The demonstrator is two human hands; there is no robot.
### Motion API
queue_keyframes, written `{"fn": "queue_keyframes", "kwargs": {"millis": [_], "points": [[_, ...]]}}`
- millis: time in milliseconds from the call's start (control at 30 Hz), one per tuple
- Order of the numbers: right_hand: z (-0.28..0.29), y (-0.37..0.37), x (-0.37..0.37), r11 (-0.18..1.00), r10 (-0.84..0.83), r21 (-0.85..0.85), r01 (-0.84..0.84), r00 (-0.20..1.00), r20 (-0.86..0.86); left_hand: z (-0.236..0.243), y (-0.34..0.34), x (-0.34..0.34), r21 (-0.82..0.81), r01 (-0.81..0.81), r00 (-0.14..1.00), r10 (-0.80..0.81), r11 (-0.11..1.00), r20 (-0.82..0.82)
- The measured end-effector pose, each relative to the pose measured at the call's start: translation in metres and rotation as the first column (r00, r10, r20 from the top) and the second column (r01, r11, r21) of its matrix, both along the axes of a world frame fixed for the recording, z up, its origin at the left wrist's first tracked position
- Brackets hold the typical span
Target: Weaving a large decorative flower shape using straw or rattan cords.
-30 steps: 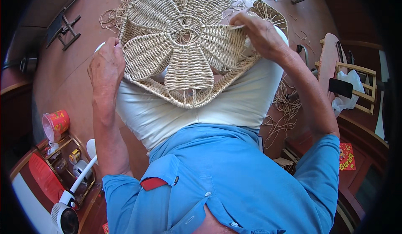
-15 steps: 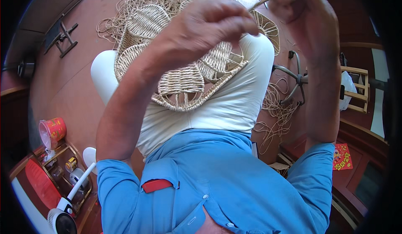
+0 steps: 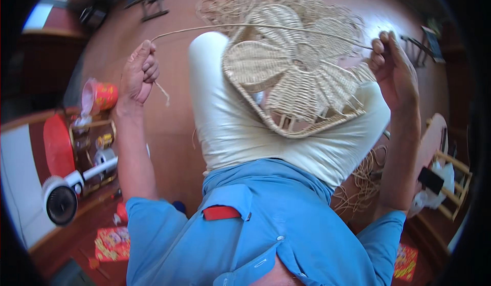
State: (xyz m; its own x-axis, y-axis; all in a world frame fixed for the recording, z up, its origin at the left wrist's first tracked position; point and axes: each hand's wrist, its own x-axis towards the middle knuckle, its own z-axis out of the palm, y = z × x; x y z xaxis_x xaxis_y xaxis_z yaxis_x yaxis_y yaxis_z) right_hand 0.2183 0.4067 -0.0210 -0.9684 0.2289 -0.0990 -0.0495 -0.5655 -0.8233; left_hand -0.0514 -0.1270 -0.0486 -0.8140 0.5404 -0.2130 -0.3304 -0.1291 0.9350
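A flower-shaped woven rattan piece (image 3: 291, 76) lies on my lap, across my cream trousers (image 3: 230, 117). My left hand (image 3: 138, 73) is raised at the left, fist closed around one end of a long thin rattan strand (image 3: 255, 26). My right hand (image 3: 396, 71) is raised at the right and pinches the other end of the same strand. The strand is stretched taut between both hands, above the woven piece. A short loose tail hangs below my left fist.
Loose rattan fibres lie piled beyond the woven piece (image 3: 240, 2) and on the floor at my right (image 3: 365, 178). A white fan (image 3: 61, 201), a red lid (image 3: 57, 145) and a red cup (image 3: 102, 95) sit at the left. A wooden chair (image 3: 452, 183) stands at the right.
Both hands left the woven piece, rose, then spread apart, pulling a strand taut between them. The view has shifted, so the woven piece now sits more to the right.
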Motion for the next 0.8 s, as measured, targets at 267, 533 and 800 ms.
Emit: {"fn": "queue_keyframes", "kwargs": {"millis": [267, 533, 800], "points": [[-0.033, -0.020, 0.001, 0.835, -0.251, 0.548, 0.046, 0.919, 0.305, -0.242, -0.219, 0.086, -0.358, -0.584, 0.539, 0.678, 0.729, 0.500], [-0.057, -0.004, 0.045, 0.591, -0.323, 0.797, -0.121, 0.870, 0.372, -0.426, -0.214, 0.242, -0.695, -0.266, 0.440, 0.726, 0.668, 0.529], [-0.043, 0.012, 0.067, 0.609, -0.438, 0.788, -0.090, 0.790, 0.429, -0.516, -0.171, 0.308, -0.986, 0.137, 0.989, 0.036, 0.095, 0.141]]}}
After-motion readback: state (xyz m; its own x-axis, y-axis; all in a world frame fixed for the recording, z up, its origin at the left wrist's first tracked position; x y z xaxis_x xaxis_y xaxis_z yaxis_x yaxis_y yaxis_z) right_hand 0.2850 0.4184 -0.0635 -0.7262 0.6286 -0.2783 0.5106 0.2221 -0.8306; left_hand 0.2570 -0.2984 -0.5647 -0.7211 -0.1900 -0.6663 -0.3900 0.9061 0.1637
